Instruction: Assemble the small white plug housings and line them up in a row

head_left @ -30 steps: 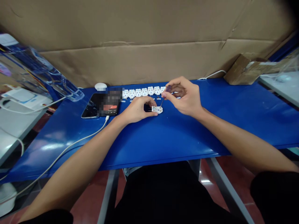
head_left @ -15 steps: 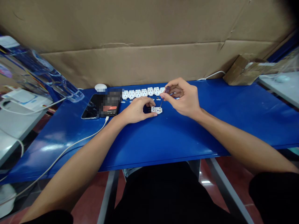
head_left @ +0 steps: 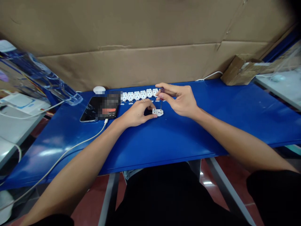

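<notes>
My left hand [head_left: 138, 113] pinches a small white plastic plug part [head_left: 158, 112] between thumb and fingers, on the blue table. Metal pins stick out of its left end, partly hidden by my fingers. In my right hand [head_left: 180, 99] is a screwdriver [head_left: 161, 104] with a dark purple handle, its shaft nearly upright. The tip touches the right part of the plug piece. Behind my hands stands a row of several similar white plug parts [head_left: 137, 95], with small pale strips in front of them.
Two phones [head_left: 90, 109] lie at the left, with a white charging cable [head_left: 77, 142] running toward me. A white rounded object [head_left: 99, 90] sits behind them. A clear water bottle [head_left: 50, 75] leans in at far left. A cardboard box [head_left: 240, 73] stands at back right against the cardboard wall [head_left: 150, 62].
My right hand has shifted slightly left and the screwdriver has gone from tilted to nearly upright over the plug part. My left hand keeps its grip. The view has moved a little.
</notes>
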Available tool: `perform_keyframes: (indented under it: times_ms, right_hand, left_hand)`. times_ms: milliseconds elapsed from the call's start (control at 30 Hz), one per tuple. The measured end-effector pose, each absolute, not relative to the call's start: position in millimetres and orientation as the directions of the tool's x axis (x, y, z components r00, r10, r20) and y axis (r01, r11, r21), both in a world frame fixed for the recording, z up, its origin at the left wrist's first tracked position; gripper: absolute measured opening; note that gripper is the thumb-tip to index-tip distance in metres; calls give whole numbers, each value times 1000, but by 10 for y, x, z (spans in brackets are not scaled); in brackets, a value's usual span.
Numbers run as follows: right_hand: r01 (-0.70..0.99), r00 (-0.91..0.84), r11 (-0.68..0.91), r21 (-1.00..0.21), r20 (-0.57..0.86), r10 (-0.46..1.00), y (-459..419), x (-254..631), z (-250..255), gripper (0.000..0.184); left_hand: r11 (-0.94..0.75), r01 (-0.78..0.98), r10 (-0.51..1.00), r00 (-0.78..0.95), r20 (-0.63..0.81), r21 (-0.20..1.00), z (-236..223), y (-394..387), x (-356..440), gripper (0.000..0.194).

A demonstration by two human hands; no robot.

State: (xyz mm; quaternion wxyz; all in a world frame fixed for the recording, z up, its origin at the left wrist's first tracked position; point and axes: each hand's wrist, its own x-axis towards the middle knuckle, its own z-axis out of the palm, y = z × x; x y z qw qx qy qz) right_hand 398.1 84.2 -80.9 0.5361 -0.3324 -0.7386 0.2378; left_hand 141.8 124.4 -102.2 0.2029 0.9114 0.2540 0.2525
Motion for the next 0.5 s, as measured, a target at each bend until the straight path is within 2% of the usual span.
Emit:
perform_keyframes:
  times_ms: [167, 267, 400, 500]
  right_hand:
    - [184, -326, 693, -697, 622, 712, 908, 4054, -834, 49]
    - [234, -302, 729, -643, 665, 683, 889, 4042, -841, 46]
    - [385, -237, 739, -553, 715, 658, 820, 4002, -781, 41]
    - [438, -179, 721, -537, 733, 656, 811, 3994, -755, 40]
  left_hand:
    - [-788, 351, 560, 749, 353, 505, -1011, 1242, 1418, 27]
    - [-786, 368, 570, 742, 352, 497, -1014, 1231, 1426, 27]
    - [-785, 389, 582, 731, 357, 482, -1024, 1223, 1436, 29]
    - [-787, 375, 575, 734, 361, 490, -1029, 1226, 1437, 28]
